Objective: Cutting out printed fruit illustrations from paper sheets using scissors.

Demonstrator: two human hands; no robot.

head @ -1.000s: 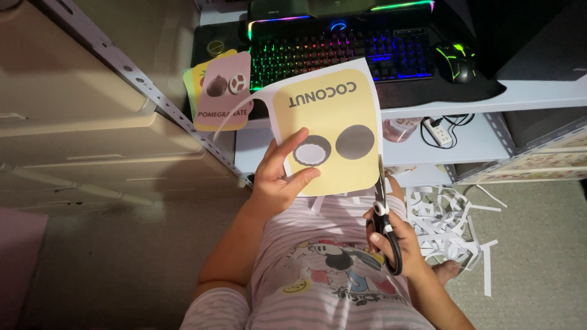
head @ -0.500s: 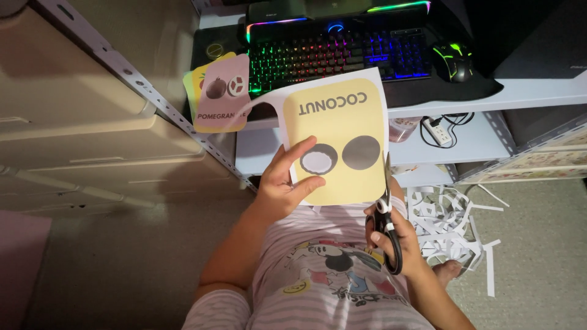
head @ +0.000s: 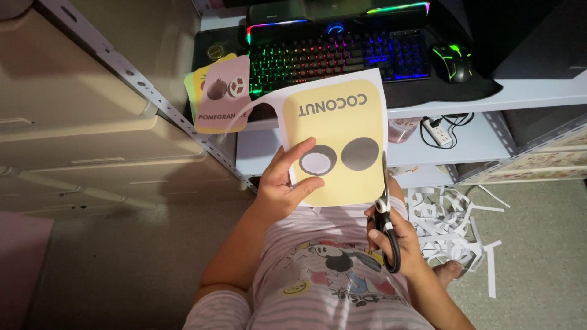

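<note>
My left hand point(head: 282, 183) pinches the lower left of a yellow picture card on white paper point(head: 339, 131), thumb on a printed coconut half. A thin curl of trimmed white margin point(head: 244, 113) arcs off the card's upper left. My right hand point(head: 397, 235) grips black-handled scissors point(head: 385, 211), whose blades run up along the card's right edge. Both hands are above my lap, over a striped shirt point(head: 330, 275) with a cartoon print.
A stack of cut pink and yellow cards point(head: 217, 91) lies on the desk edge beside a rainbow-lit keyboard point(head: 342, 52) and mouse point(head: 454, 62). White paper strips point(head: 455, 226) litter the carpet at right. A metal shelf rail point(head: 153, 98) and beige drawers point(head: 67, 128) stand at left.
The card has shifted a little to the right and the scissors have advanced up its right edge. The white margin curl at upper left has grown longer.
</note>
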